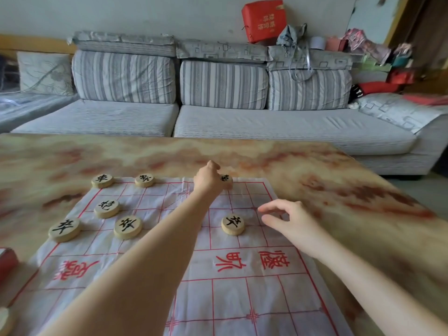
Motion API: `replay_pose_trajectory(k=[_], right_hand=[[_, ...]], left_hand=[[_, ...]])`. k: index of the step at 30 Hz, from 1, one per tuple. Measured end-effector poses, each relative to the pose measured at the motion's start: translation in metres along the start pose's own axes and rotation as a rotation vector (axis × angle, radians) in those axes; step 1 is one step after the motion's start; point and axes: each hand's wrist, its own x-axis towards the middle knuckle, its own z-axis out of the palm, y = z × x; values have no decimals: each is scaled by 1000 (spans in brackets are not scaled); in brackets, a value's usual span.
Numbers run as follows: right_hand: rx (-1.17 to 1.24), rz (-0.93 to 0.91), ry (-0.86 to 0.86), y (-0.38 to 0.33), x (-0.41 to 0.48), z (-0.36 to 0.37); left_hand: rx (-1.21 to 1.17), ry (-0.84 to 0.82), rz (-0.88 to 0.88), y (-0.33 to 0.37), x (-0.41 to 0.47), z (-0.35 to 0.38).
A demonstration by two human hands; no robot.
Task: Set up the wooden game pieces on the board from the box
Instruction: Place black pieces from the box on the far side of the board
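A white cloth board (232, 287) with red grid lines lies on the marbled table. Several round wooden pieces with black characters stand on its far half: two on the back line (102, 180) (144, 180), one in the second row (107, 208), three further forward (64, 229) (128, 226) (232, 224). My left hand (208, 178) reaches to the far back line, fingers curled over another piece (226, 180) that is partly hidden. My right hand (288, 220) hovers over the board's right side, fingers loosely bent, holding nothing. The red box (6, 261) shows at the left edge.
The marbled table (339, 190) extends past the board on all sides. A grey striped sofa (218, 117) stands behind it, with a red bag (263, 19) and clutter on its right end. One more wooden piece (4, 320) lies at the bottom left.
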Motion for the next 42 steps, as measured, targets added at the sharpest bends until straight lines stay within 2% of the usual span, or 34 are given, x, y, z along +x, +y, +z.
replay_pose_trajectory(k=[7,16,24,29,35,42], right_hand=[[13,-25,1,0,-3,-2],[67,15,5,-2,-1,5],[141,28,-12,-46,-17,14],[115,13,-82,-97,-32,35],[153,-80,-185,-169,-44,74],[209,-147,-328,-236,-56,146]], left_hand=[[-40,53,22,-9,8,13],[4,7,69,-5,-4,-10],[-14,-54,139,-26,-65,-103],[-33,-97,106,-61,-118,-168],[69,17,15,-102,-172,-250],[358,147,-73,-167,-229,-320]])
